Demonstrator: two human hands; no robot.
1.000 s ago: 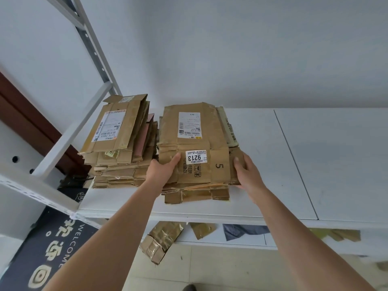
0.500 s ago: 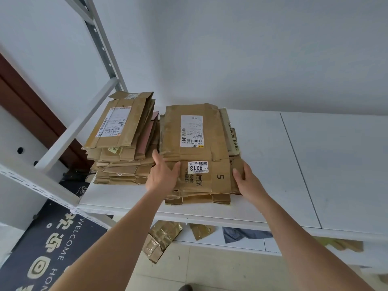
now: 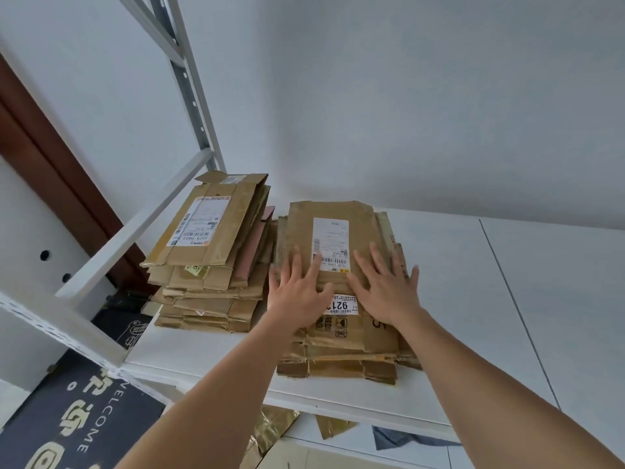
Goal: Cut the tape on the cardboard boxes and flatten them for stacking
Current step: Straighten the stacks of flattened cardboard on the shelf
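left hand [image 3: 297, 294]: grip open, fingers spread flat, pressing on top of right stack of flattened brown cardboard boxes [image 3: 341, 333] | right hand [image 3: 385, 286]: grip open, palm flat on same stack, beside its white shipping label [image 3: 330, 243] | stack: on white shelf [image 3: 473, 299], just beside second flattened brown cardboard stack [image 3: 209, 252] to its left

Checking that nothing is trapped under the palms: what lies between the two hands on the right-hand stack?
In the head view, between the left hand and right hand, only the top flattened box's white shipping label shows.
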